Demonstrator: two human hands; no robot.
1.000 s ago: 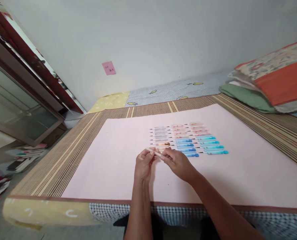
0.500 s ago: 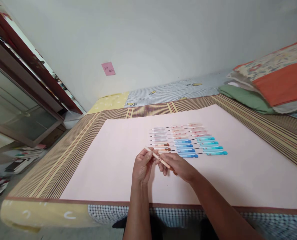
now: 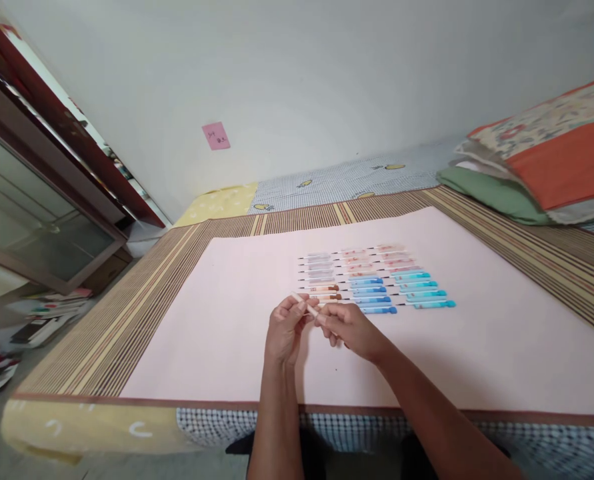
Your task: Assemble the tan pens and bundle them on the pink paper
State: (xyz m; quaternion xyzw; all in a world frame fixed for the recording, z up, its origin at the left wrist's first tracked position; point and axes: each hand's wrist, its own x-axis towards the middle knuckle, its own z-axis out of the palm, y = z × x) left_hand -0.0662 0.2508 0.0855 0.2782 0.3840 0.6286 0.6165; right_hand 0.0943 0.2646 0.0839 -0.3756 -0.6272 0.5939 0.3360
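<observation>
A slim pale pen [image 3: 311,309] is held slantwise above the pink sheet, its light end pointing up and left. My left hand [image 3: 285,330] pinches that end between thumb and fingers. My right hand [image 3: 351,327] is closed around the body, covering most of it. Just beyond my hands, pens lie in columns with dark tips to the left: brown-ended pens [image 3: 327,288], blue pens [image 3: 374,291] and turquoise pens [image 3: 427,285]. Farther back are pale grey pens [image 3: 319,264] and pinkish pens [image 3: 354,261].
The pink sheet [image 3: 201,333] covers much of a striped mat [image 3: 107,320]. Folded cloths and an orange patterned cushion [image 3: 561,167] are piled at the back right. A pink note [image 3: 216,136] sticks to the wall behind. At left is a glass-panelled cabinet door [image 3: 41,220].
My right hand has shifted its grip up along the pen toward my left hand, so its brown end is now mostly hidden. My left hand stays nearly in place.
</observation>
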